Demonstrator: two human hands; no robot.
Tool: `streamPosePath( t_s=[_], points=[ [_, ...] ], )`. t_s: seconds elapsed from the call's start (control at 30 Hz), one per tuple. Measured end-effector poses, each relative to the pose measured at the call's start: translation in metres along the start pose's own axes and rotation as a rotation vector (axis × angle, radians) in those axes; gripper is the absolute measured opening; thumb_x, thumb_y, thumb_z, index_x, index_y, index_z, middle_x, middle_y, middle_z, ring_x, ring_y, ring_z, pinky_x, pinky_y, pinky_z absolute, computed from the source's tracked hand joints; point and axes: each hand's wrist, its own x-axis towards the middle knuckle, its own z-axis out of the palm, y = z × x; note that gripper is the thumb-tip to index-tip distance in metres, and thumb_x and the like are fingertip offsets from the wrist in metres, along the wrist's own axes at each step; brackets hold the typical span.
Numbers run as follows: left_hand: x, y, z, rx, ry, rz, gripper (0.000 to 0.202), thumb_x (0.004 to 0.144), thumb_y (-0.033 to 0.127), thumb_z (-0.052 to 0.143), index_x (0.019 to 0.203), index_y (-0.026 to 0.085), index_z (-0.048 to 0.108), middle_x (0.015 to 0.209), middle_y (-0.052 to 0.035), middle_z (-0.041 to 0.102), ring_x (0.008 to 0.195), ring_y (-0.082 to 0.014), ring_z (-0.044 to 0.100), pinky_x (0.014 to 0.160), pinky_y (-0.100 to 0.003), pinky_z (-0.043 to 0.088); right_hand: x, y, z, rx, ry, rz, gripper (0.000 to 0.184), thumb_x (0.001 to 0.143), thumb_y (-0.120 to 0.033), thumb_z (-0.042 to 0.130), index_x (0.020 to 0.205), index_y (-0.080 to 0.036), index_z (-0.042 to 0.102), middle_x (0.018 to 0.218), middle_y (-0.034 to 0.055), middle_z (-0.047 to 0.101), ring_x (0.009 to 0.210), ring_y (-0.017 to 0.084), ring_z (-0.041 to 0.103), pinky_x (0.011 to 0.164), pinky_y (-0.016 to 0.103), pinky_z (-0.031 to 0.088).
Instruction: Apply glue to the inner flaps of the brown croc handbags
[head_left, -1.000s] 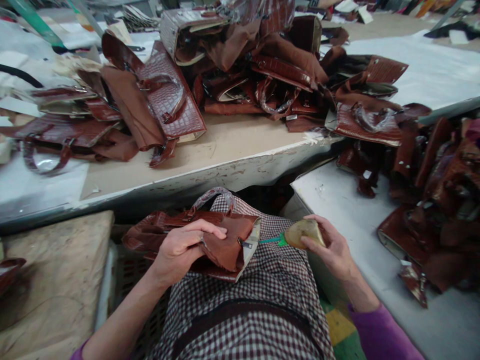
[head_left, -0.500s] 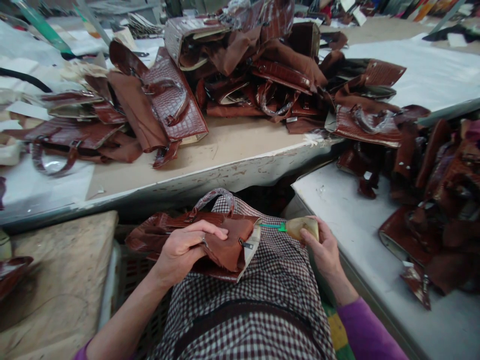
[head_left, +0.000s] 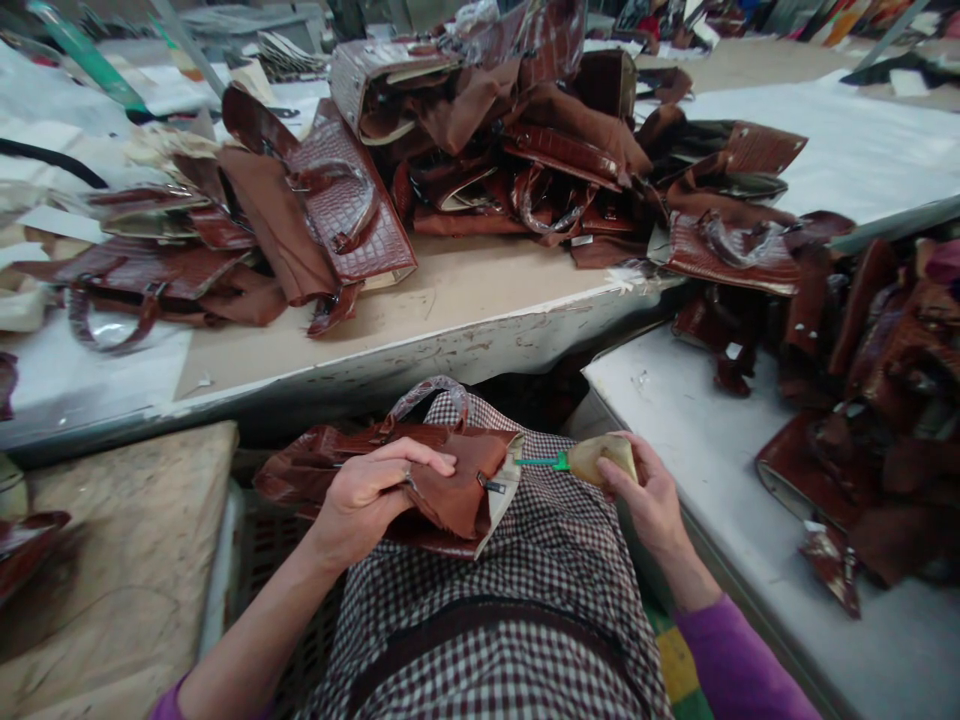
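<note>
On my lap lies a brown crocodile-pattern handbag [head_left: 442, 545], its plastic-wrapped handle [head_left: 427, 392] pointing away from me. My left hand [head_left: 375, 490] is closed on the bag's brown cloth lining [head_left: 461, 485], with the thumb side on top. A small zip end [head_left: 491, 484] sticks out near the bag's pale inner edge [head_left: 504, 500]. In my right hand [head_left: 649, 490] is a yellowish squeeze bottle [head_left: 596, 462] with a green nozzle [head_left: 544, 461]. The nozzle points left, and its tip is at the pale edge; whether it touches cannot be made out.
Many similar brown bags [head_left: 510, 150] are heaped on the long table [head_left: 480, 300] ahead. More bags [head_left: 862, 450] hang over and lie on the white surface [head_left: 712, 450] to my right. A worn board [head_left: 112, 540] is at my left, beside a plastic crate [head_left: 277, 560].
My right hand and the bottle have shifted very slightly to the left, bringing the nozzle a little closer along the bag's edge. The left hand keeps its hold on the lining.
</note>
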Motion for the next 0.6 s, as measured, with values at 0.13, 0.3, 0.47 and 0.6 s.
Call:
streamPosePath(
  t_s=[0.13,0.3,0.47,0.6],
  points=[
    [-0.002,0.003,0.002,0.009,-0.005,0.029,0.020,0.084,0.003,0.062,0.087,0.016,0.077,0.096,-0.0067,0.078,0.089,-0.0189,0.076,0.088,-0.027,0.061,-0.004,-0.004,-0.004,0.005,-0.032,0.064,0.050,0.075,-0.046,0.081,0.114,-0.021,0.062,0.090,0.0044,0.066,0.060,0.020,0.057,0.040,0.029,0.048],
    [-0.011,0.002,0.008,-0.005,-0.046,0.064,0.022,0.086,0.001,0.061,0.093,0.016,0.075,0.099,-0.0079,0.077,0.093,-0.0191,0.075,0.088,-0.026,0.061,-0.007,-0.007,-0.004,-0.019,-0.026,0.104,0.052,0.075,-0.047,0.081,0.114,-0.020,0.061,0.091,0.0052,0.066,0.062,0.021,0.057,0.041,0.029,0.048],
    [-0.017,0.001,0.011,0.005,-0.082,0.095,0.021,0.088,0.001,0.059,0.093,0.015,0.073,0.099,-0.0083,0.077,0.095,-0.0196,0.074,0.088,-0.028,0.061,-0.017,-0.007,-0.004,-0.023,-0.053,0.159,0.054,0.074,-0.048,0.082,0.114,-0.019,0.061,0.088,0.0046,0.066,0.057,0.018,0.054,0.039,0.027,0.046],
    [-0.018,0.000,0.012,0.008,-0.077,0.095,0.019,0.088,0.002,0.060,0.094,0.015,0.073,0.100,-0.0082,0.076,0.095,-0.0191,0.074,0.088,-0.027,0.061,-0.029,-0.009,-0.005,-0.020,-0.083,0.174,0.051,0.076,-0.048,0.081,0.114,-0.019,0.062,0.093,0.0055,0.067,0.068,0.022,0.059,0.044,0.026,0.049]
  ],
)
